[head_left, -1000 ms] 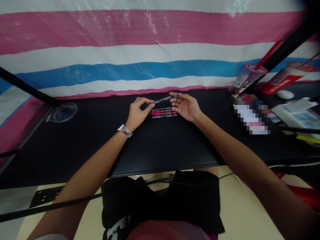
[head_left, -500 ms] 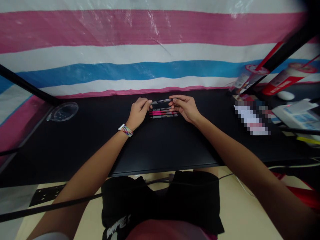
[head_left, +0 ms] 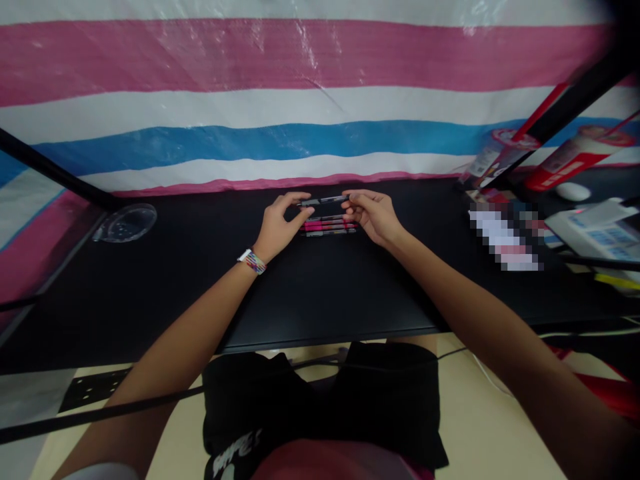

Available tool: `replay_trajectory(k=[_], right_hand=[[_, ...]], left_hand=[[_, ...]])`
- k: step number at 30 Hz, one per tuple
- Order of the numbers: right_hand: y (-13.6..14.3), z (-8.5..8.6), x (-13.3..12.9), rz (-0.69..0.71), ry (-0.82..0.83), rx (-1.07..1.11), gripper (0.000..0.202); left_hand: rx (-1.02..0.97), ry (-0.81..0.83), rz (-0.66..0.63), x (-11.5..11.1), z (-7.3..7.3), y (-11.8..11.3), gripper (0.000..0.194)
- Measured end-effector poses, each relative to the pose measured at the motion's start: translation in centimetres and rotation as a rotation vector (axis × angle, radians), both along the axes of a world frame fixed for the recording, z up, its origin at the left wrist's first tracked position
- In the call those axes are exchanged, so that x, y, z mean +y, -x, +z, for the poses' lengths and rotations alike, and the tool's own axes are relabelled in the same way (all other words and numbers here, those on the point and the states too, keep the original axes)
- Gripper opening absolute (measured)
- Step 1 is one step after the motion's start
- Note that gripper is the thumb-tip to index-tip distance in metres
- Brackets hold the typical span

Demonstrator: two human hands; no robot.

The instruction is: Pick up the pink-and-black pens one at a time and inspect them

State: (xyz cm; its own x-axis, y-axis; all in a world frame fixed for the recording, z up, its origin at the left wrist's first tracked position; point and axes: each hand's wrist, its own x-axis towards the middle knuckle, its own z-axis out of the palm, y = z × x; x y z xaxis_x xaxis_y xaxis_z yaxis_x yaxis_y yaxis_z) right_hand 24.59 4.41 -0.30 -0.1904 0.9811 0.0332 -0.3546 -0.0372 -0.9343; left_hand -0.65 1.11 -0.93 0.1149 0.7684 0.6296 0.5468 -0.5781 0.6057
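Note:
A dark pen point(head_left: 325, 201) lies crosswise between my two hands, near the back of the black table. My right hand point(head_left: 374, 215) pinches its right end between thumb and fingers. At the left end, my left hand point(head_left: 281, 220) has thumb and index finger spread apart, with the pen's tip between them; no firm grip shows. Just below this pen, several pens point(head_left: 330, 227) lie side by side in a row on the tabletop, some with pink parts and some dark. Fingers of my right hand cover part of the row's right side.
On the black table point(head_left: 310, 293), a clear plastic lid point(head_left: 127, 223) lies at the left. Two drink cups point(head_left: 500, 157) with straws, a white rounded object point(head_left: 573, 192) and packages point(head_left: 600, 230) crowd the right side. A striped plastic sheet point(head_left: 320, 60) hangs behind.
The thumb and index finger of my left hand have parted at the pen's left end. My right hand has shifted slightly right, still pinching the pen.

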Motion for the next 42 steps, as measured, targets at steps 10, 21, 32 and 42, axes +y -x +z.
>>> replay_trajectory(k=[10, 21, 32, 42], right_hand=[[-0.5, -1.0, 0.8, 0.025, -0.088, -0.102, 0.024], [-2.9, -2.2, 2.7, -0.138, -0.666, -0.864, 0.023], [-2.9, -3.0, 3.2, -0.086, -0.679, -0.907, 0.031], [-2.9, -2.7, 2.9, -0.099, -0.681, -0.962, 0.031]], left_hand=[[0.038, -0.041, 0.065, 0.0, 0.3, 0.0, 0.006], [0.139, 0.043, 0.015, 1.5, -1.1, 1.0, 0.017], [0.206, 0.075, -0.007, 2.1, -1.9, 1.2, 0.019], [0.236, 0.108, 0.018, 1.9, -1.8, 1.1, 0.022]])
